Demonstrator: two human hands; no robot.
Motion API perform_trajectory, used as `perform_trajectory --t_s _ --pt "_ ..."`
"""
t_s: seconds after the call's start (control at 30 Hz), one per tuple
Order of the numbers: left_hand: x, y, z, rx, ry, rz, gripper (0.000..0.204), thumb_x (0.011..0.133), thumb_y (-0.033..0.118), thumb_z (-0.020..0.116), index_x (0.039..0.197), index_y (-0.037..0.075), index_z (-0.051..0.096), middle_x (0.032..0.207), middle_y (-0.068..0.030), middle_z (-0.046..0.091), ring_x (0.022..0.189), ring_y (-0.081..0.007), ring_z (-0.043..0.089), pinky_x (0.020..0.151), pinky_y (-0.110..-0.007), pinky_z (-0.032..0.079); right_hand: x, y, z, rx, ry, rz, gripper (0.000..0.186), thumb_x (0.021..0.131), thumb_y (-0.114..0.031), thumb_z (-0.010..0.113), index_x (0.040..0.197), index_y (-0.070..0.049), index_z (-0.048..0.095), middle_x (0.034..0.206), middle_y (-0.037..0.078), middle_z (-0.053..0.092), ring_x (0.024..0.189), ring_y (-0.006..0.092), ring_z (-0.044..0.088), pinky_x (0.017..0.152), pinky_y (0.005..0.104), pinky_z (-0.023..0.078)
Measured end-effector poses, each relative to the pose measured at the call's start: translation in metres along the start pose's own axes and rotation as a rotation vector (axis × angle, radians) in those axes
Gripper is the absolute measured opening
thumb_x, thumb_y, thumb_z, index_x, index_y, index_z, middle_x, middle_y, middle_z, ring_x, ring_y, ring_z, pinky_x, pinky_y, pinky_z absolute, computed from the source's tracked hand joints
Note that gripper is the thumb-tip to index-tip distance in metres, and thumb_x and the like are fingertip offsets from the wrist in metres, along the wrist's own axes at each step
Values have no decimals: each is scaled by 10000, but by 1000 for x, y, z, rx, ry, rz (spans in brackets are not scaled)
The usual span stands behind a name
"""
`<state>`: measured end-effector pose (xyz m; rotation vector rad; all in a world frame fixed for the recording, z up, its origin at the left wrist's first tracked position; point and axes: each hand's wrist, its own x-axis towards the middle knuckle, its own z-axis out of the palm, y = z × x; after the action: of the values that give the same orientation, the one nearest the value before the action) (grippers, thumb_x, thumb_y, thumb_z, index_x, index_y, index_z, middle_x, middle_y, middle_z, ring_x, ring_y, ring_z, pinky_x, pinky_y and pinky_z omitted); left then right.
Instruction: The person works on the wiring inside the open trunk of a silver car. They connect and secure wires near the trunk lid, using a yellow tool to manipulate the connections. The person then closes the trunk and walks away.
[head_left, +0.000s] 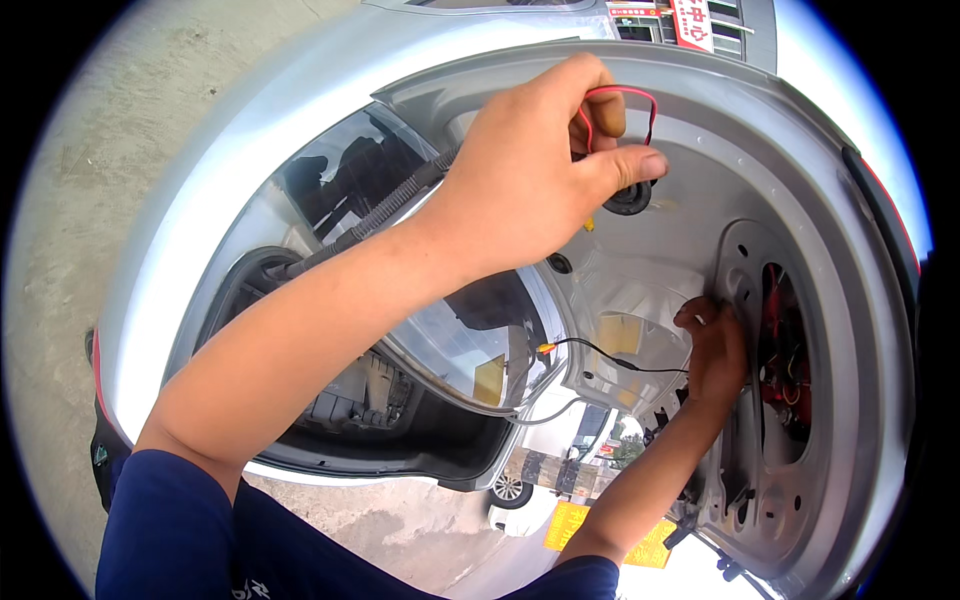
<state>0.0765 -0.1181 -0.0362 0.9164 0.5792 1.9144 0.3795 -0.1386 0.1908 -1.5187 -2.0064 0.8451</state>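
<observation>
My left hand [535, 160] is raised in front of the lifted trunk lid [650, 255], its fingers closed on a thin red-and-black wire [625, 90] that loops above the thumb. Just under that thumb is a round black rubber grommet [628, 200], and a small yellow plug [589, 224] hangs below. Lower and to the right, my right hand [716, 350] is against the lid's inner panel with fingers bent; what they grip is hidden. A black cable [640, 368] with a yellow-tipped connector [546, 349] runs leftward from beside this hand.
A large cutout [785, 365] in the lid shows red parts and wiring. A corrugated black tube [395, 200] stretches behind my left forearm. The rear window [480, 340] and the open trunk [360, 400] lie below. A white car [520, 515] stands beyond.
</observation>
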Motion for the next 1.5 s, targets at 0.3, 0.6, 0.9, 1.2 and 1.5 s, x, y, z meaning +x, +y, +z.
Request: perform_trajectory --t_s 0.3,0.6,0.9,1.2,1.5 --pt "-6 -41 47 449 355 361 496 680 325 943 1049 146 665 1025 -5 579 1000 -234 566 904 -432 339 -2 -5 6 61 31 -16 392 1105 -360 486 1054 -21 677 1017 203 691 984 289 641 917 432 474" --pt "-21 -72 64 424 544 514 229 758 168 759 949 220 642 1032 61 614 1067 -144 615 892 -413 320 -2 -6 4 71 37 -17 378 1114 -369 470 1063 -51 669 1014 237 673 960 302 620 885 411 463" --pt "-18 -92 73 487 607 601 221 738 205 792 941 252 716 1068 76 641 1090 -139 607 940 -370 299 -4 -8 9 42 56 -49 373 1124 -359 453 1143 -58 673 1031 234 682 938 291 581 835 405 439" --pt "-25 -104 74 437 561 628 175 810 120 758 855 257 660 1200 103 631 1111 -119 579 933 -359 336 -5 -9 24 104 136 -38 418 1116 -346 427 1236 -35 680 957 247 672 925 294 602 844 390 458" --pt "-27 -117 74 353 533 648 160 814 206 717 968 186 676 1154 140 662 1102 -70 584 908 -368 331 -16 -4 17 116 302 -59 343 1115 -289 484 1338 -86 647 1161 151 671 929 229 514 797 369 419"
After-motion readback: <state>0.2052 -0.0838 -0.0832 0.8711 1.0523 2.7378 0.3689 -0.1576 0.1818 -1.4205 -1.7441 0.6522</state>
